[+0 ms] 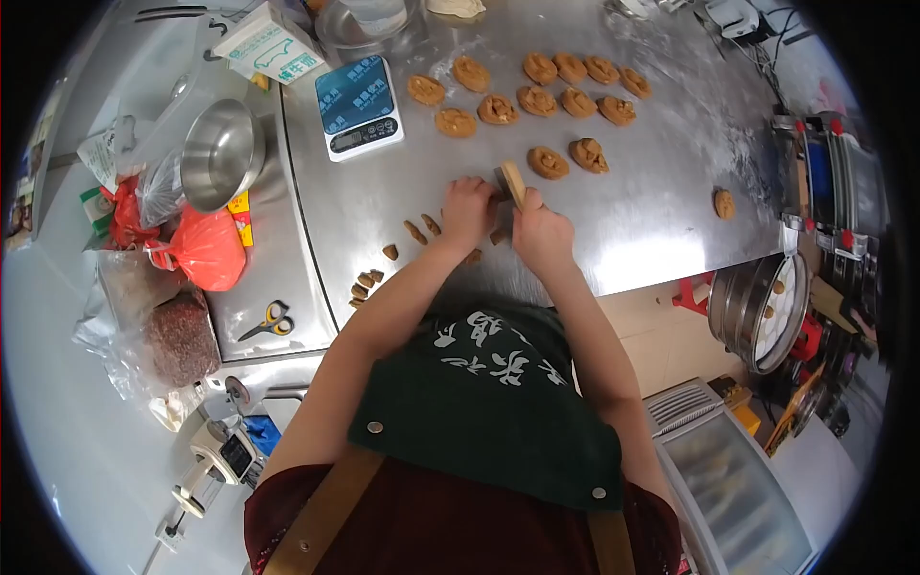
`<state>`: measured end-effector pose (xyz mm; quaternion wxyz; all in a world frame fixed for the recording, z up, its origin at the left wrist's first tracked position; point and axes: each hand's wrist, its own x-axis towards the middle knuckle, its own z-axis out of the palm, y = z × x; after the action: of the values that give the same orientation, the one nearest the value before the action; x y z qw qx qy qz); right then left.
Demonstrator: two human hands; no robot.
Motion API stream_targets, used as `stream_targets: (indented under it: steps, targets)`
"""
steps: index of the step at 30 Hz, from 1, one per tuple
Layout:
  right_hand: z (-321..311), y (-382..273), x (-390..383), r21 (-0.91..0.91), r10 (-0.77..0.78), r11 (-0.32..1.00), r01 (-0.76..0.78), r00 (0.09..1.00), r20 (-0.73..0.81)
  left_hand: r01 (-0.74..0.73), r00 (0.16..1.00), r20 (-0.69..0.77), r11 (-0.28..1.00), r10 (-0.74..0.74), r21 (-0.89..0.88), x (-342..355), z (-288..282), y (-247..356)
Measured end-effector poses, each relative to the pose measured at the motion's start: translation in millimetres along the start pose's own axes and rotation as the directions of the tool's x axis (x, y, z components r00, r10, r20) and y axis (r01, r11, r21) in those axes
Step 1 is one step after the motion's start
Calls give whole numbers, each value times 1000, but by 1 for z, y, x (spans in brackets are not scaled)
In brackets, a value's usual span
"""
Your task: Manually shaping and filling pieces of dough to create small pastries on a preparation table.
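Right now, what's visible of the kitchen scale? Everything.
The kitchen scale is a squarish white unit with a blue, printed, film-like top and, on the side toward the person, a dark control strip with a small display and round buttons; any reading is illegible. It looks plastic-bodied and lies flat on the steel table, turned slightly, left of the brown dough-like rounds. A white carton is near its far left corner. Nothing sits on top; neither the left hand nor right hand touches it.
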<state>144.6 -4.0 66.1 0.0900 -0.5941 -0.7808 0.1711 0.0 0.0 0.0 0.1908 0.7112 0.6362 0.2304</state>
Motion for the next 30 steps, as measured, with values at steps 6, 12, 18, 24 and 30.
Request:
stream_targets:
  steps: [6, 12, 18, 24, 30]
  targets:
    - [-23, 12, -41, 107, -11, 994, 21, 995, -99, 45, 998, -38, 994, -49, -99, -1, -27, -35]
    - [-29, 49, -84, 69, 97, 994, -90, 990, -106, -1, 964, 257, 973, 62, -233, 13, -68, -87]
    - [-23, 60, -115, -38, 256, 965, -258, 965, -52, 252, 952, 263, 885, -155, -391, -6, -138, -118]
    - [-18, 61, -116, -55, 235, 970, -238, 970, -60, 436, 829, 394, 900, -396, -14, -97, -173, -139]
    - [-20, 63, -114, -56, 215, 974, -219, 974, -70, 524, 811, 340, 850, -475, -62, -191, -152, -114]
